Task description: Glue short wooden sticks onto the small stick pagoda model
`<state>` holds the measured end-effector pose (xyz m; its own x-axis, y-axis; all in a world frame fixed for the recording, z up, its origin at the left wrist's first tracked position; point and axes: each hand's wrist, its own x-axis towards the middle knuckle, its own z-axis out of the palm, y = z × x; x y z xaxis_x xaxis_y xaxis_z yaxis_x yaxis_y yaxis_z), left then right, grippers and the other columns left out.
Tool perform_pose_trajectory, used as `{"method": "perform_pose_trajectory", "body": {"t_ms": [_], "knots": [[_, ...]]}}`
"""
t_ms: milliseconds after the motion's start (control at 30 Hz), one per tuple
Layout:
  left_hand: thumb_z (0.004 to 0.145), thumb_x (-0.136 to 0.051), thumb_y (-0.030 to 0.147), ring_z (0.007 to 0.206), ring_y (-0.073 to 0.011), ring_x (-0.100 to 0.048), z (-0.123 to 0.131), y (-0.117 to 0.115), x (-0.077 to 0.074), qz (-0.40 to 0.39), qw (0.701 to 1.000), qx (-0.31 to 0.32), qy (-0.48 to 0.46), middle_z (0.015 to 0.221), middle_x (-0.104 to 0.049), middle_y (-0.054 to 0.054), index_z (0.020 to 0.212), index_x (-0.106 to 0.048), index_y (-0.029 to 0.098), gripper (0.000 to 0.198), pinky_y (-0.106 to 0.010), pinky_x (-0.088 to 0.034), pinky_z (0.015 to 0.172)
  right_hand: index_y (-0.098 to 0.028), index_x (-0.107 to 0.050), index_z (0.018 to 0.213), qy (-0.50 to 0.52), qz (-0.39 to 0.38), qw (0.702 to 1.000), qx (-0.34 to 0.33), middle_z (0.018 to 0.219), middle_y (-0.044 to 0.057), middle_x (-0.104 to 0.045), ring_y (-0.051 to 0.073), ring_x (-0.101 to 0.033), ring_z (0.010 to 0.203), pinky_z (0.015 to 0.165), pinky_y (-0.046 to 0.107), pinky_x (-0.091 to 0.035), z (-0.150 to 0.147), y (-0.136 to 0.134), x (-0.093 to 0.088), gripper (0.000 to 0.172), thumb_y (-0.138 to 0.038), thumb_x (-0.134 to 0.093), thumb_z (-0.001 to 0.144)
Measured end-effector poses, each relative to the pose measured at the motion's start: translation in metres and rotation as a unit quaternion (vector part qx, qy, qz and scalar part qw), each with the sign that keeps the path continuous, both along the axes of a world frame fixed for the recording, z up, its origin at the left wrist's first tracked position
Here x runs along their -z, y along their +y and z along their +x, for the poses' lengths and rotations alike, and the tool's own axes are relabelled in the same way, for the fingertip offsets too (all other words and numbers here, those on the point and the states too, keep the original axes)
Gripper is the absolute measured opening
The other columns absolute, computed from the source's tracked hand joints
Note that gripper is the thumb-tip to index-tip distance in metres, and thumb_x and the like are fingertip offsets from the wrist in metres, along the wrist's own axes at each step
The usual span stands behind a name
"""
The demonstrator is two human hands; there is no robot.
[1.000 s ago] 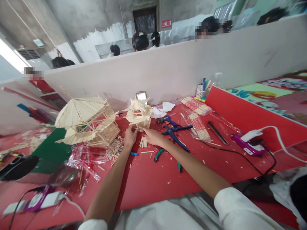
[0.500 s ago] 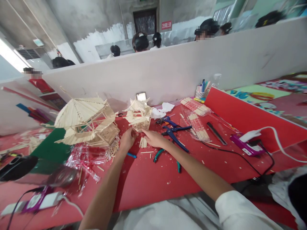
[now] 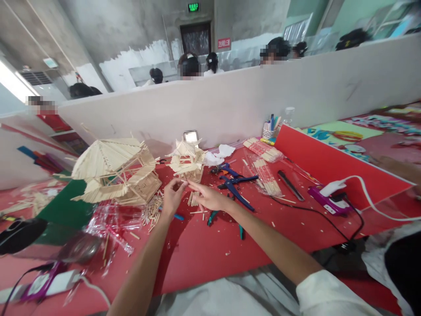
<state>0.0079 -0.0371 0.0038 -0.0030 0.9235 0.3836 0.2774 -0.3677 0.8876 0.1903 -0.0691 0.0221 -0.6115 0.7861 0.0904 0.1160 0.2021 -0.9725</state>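
Observation:
My left hand (image 3: 173, 196) is closed in a pinch in front of a small pavilion model (image 3: 187, 163) built of pale wooden sticks. What its fingertips hold is too small to make out. My right hand (image 3: 212, 197) reaches in from the right, index finger stretched out to meet the left fingertips, with another finger apart below it. Under the right hand lies a row of short wooden sticks (image 3: 192, 199), partly covered. Green-handled pliers (image 3: 212, 218) rest just below that hand, partly hidden by the forearm. A larger stick pavilion (image 3: 112, 169) stands to the left.
Blue-handled cutters (image 3: 237, 192) and packs of wooden sticks (image 3: 267, 177) lie at right, near a black pen-like tool (image 3: 291, 185) and a purple power strip (image 3: 329, 202). Clear plastic wrapping (image 3: 113, 224) and a stick pile (image 3: 154, 208) lie at left. A white partition (image 3: 230, 103) closes the back.
Both hands have come together from a small gap, and their fingertips now meet in front of the small pavilion. My right hand has shifted over the short sticks. The view has tilted slightly.

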Motion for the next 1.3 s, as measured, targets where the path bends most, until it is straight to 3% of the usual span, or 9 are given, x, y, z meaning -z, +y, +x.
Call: {"method": "perform_pose_trajectory", "body": {"t_ms": [133, 233, 300, 367, 500, 667, 900, 1100, 1300], "knots": [[0.087, -0.06, 0.049, 0.086, -0.019, -0.066, -0.003, -0.011, -0.005, 0.025, 0.999, 0.036, 0.02, 0.089, -0.069, -0.005, 0.089, -0.059, 0.022, 0.027, -0.03, -0.051, 0.081, -0.029, -0.03, 0.157, -0.041, 0.012, 0.998, -0.044, 0.147, 0.014, -0.053, 0.006, -0.059, 0.053, 0.055, 0.023, -0.05, 0.018, 0.0, -0.015, 0.063, -0.024, -0.047, 0.097], [0.089, -0.058, 0.047, 0.077, -0.0176, -0.064, -0.01, -0.012, -0.008, 0.003, 0.994, 0.057, 0.09, 0.081, -0.067, -0.003, 0.087, -0.056, 0.022, 0.025, -0.029, -0.049, 0.076, -0.021, -0.059, 0.136, -0.165, 0.103, 0.98, 0.048, 0.114, 0.01, -0.074, 0.015, -0.067, 0.071, 0.067, 0.026, -0.051, 0.049, 0.007, -0.02, 0.041, -0.032, -0.054, 0.097], [0.089, -0.058, 0.044, 0.069, -0.016, -0.06, -0.016, -0.011, -0.008, 0.0, 0.986, 0.058, 0.154, 0.075, -0.064, -0.001, 0.084, -0.056, 0.022, 0.023, -0.027, -0.046, 0.07, -0.02, -0.066, 0.124, -0.278, 0.183, 0.924, 0.19, 0.107, 0.011, -0.075, 0.024, -0.07, 0.092, 0.082, 0.032, -0.05, 0.074, 0.012, -0.018, 0.036, -0.038, -0.062, 0.093], [0.09, -0.057, 0.04, 0.066, -0.015, -0.057, -0.02, -0.009, -0.008, 0.006, 0.979, 0.064, 0.196, 0.072, -0.063, 0.0, 0.084, -0.057, 0.022, 0.019, -0.026, -0.043, 0.066, -0.017, -0.064, 0.127, -0.385, 0.199, 0.86, 0.268, 0.113, 0.017, -0.072, 0.033, -0.067, 0.106, 0.088, 0.038, -0.047, 0.096, 0.014, -0.012, 0.049, -0.048, -0.067, 0.089], [0.09, -0.054, 0.038, 0.065, -0.0144, -0.055, -0.023, -0.007, -0.008, -0.002, 0.975, 0.088, 0.204, 0.072, -0.061, 0.001, 0.087, -0.059, 0.021, 0.018, -0.025, -0.042, 0.064, -0.013, -0.066, 0.12, -0.537, 0.165, 0.784, 0.263, 0.124, 0.025, -0.064, 0.042, -0.055, 0.123, 0.099, 0.048, -0.041, 0.114, 0.011, -0.001, 0.061, -0.06, -0.07, 0.082], [0.089, -0.056, 0.039, 0.063, -0.0138, -0.056, -0.023, -0.003, -0.007, -0.026, 0.982, 0.115, 0.149, 0.069, -0.061, 0.001, 0.087, -0.06, 0.018, 0.021, -0.025, -0.044, 0.063, -0.008, -0.059, 0.131, -0.608, 0.156, 0.741, 0.239, 0.135, 0.026, -0.056, 0.042, -0.049, 0.129, 0.103, 0.052, -0.037, 0.103, 0.008, 0.001, 0.06, -0.052, -0.062, 0.09], [0.083, -0.062, 0.045, 0.058, -0.0136, -0.057, -0.022, 0.001, -0.004, -0.086, 0.988, 0.119, 0.052, 0.063, -0.061, 0.002, 0.081, -0.062, 0.017, 0.028, -0.025, -0.047, 0.06, -0.004, -0.058, 0.129, -0.615, 0.172, 0.74, 0.211, 0.132, 0.027, -0.058, 0.042, -0.052, 0.125, 0.103, 0.051, -0.038, 0.106, 0.01, -0.003, 0.049, -0.035, -0.062, 0.092], [0.082, -0.063, 0.043, 0.056, -0.0123, -0.055, -0.019, -0.005, -0.01, -0.084, 0.988, 0.117, 0.054, 0.06, -0.059, 0.002, 0.075, -0.062, 0.017, 0.027, -0.023, -0.045, 0.057, -0.007, -0.06, 0.121, -0.601, 0.21, 0.753, 0.168, 0.124, 0.024, -0.06, 0.036, -0.06, 0.117, 0.098, 0.042, -0.042, 0.11, 0.006, -0.014, 0.035, -0.03, -0.056, 0.095], [0.078, -0.07, 0.045, 0.053, -0.0118, -0.055, -0.016, -0.006, -0.009, -0.096, 0.986, 0.135, 0.021, 0.059, -0.06, 0.003, 0.077, -0.063, 0.017, 0.029, -0.023, -0.046, 0.056, -0.013, -0.053, 0.127, -0.456, 0.264, 0.834, 0.164, 0.128, 0.019, -0.06, 0.031, -0.062, 0.115, 0.095, 0.038, -0.043, 0.09, 0.0, -0.02, 0.034, -0.035, -0.039, 0.105]]}}
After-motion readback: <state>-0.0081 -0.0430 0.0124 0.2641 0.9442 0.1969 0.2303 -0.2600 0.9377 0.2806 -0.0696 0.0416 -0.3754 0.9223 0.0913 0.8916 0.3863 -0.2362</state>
